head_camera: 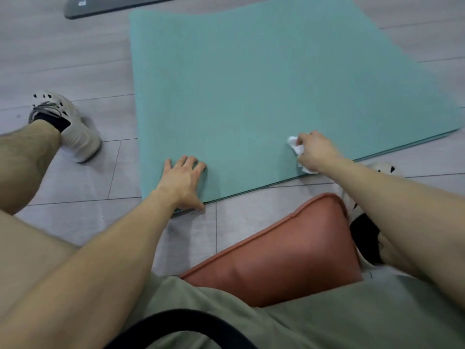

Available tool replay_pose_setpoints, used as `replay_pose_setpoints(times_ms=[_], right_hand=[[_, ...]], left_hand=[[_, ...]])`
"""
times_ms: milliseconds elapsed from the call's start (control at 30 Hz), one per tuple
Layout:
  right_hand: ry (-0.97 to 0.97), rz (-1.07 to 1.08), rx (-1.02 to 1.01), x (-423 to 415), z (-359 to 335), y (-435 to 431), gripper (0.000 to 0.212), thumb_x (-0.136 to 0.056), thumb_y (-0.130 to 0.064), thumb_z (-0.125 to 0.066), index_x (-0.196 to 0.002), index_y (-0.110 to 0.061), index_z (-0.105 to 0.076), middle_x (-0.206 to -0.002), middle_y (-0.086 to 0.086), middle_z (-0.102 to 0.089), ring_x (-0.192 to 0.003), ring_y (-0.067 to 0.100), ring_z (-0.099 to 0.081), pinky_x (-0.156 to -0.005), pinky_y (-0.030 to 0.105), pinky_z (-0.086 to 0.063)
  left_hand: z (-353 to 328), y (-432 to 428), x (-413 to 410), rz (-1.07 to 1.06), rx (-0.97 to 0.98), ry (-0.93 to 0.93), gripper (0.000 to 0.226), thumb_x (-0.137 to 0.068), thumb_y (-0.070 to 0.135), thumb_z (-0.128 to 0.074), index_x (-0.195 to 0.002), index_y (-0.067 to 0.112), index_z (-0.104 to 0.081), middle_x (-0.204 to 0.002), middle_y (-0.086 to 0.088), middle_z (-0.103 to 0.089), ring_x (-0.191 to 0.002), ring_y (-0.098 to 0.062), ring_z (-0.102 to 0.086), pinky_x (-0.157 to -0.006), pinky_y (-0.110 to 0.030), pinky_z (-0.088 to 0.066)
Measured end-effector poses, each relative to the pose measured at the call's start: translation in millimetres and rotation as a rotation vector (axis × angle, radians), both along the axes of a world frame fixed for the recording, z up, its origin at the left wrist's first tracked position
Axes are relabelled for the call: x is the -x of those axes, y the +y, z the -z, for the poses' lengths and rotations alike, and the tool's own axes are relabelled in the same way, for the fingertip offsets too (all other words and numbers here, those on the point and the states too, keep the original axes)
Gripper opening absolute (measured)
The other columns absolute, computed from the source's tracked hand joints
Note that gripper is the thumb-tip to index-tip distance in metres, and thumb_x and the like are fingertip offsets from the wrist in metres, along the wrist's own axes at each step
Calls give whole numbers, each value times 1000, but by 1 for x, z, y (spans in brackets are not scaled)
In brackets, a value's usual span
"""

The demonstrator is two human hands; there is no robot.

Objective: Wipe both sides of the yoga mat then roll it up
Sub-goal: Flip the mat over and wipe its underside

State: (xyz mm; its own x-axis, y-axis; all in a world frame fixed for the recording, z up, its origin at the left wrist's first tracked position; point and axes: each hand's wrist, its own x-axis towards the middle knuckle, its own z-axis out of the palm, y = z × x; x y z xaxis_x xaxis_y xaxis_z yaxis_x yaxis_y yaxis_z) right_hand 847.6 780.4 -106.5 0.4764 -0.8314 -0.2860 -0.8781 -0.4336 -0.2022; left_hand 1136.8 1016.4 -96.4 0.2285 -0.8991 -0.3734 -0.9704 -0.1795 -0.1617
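On the grey floor point(63, 59) ahead of me lies the yoga mat point(264, 84), teal in colour, spread out flat and running away toward the top of the view; its near edge goes slantwise, lower at the left and higher at the right. I see the left hand point(185, 181) resting flat on the mat close to the near left corner, with fingers straight and a little spread and the thumb lying along the near edge; it holds nothing. The right hand point(317, 153) is further to the right, also near the front edge of the mat; its fingers are curled round a crumpled white cloth point(295, 144), which touches the mat surface and sticks out on both sides of the hand. Both hands are well apart from each other. A reddish cushion point(284, 250) sits between my legs, just beside the mat but not touching it; a pale shoe point(73, 132) stands on the floor left of the mat. Beyond the far left corner lies a dark grey mat point(113, 6), partly cut off by the frame.
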Motion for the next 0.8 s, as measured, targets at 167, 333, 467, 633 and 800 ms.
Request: replay_pose_setpoints(times_ms=[167, 333, 467, 633, 800], right_hand=[[-162, -27, 22, -28, 14, 25, 40, -93, -10, -53, -131, -16, -63, -130, 21, -58, -115, 41, -64, -100, 43, -54], [-255, -579, -165, -123, 5, 97, 34, -104, -20, -52, -135, -23, -64, -131, 15, -59, -117, 33, -60, -100, 38, -51], [-243, -504, -59, -109, 20, 61, 26, -98, -23, -52, -119, -30, -66, -119, 9, -58, -108, 30, -64, -89, 39, -56], [-151, 148, 201, -38, 42, -58, 32, -82, -26, -45, -111, -18, -58, -110, 19, -62, -96, 41, -63, -77, 40, -53], [-425, 37, 75, -135, 48, 10, 42, -101, -23, -50, -139, -13, -63, -141, 15, -52, -121, 37, -60, -105, 43, -51]], left_hand=[[-8, 0, -7, -25, 21, -66, 124, -38, 76, -81, -146, 33, -38, -151, 1, -39, -149, -26, -32, -117, -63, -29], [-20, -5, -26, -88, -15, -142, 125, -43, 72, -90, -150, 34, -37, -152, 1, -43, -143, -25, -40, -112, -55, -40], [-25, -32, -31, -47, -126, -155, 126, -38, 77, -88, -143, 32, -37, -133, -1, -47, -122, -29, -51, -97, -49, -50], [-25, -55, -62, -13, -119, -152, 122, -39, 75, -88, -140, 34, -34, -129, 1, -42, -119, -27, -49, -89, -45, -52], [-29, -84, -80, -136, -227, -39, 128, -29, 87, -84, -137, 36, -38, -132, 2, -40, -128, -27, -43, -98, -50, -49]])
